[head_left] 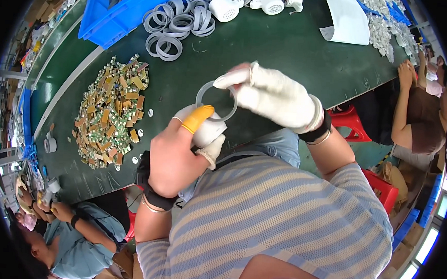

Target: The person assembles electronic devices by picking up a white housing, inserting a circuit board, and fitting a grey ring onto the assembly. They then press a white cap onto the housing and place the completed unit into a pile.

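Observation:
My left hand [175, 155], with a yellow finger cot on one finger and a white cover on the thumb, is closed around a white plastic housing [207, 135]. My right hand [277, 98], in a white glove, pinches a translucent grey ring [201, 94] between thumb and fingers. The ring stands just above the housing, close to the yellow fingertip; whether it touches the housing I cannot tell. Part of the housing is hidden behind my left fingers.
Left of my hands lies a heap of small circuit boards [112, 114]. Grey rings [181, 23] are piled beside a blue bin [101, 22]. White housings [224, 9], a white sheet [346, 20] and clear plastic parts [382, 36] lie at the back. Other people sit at both sides.

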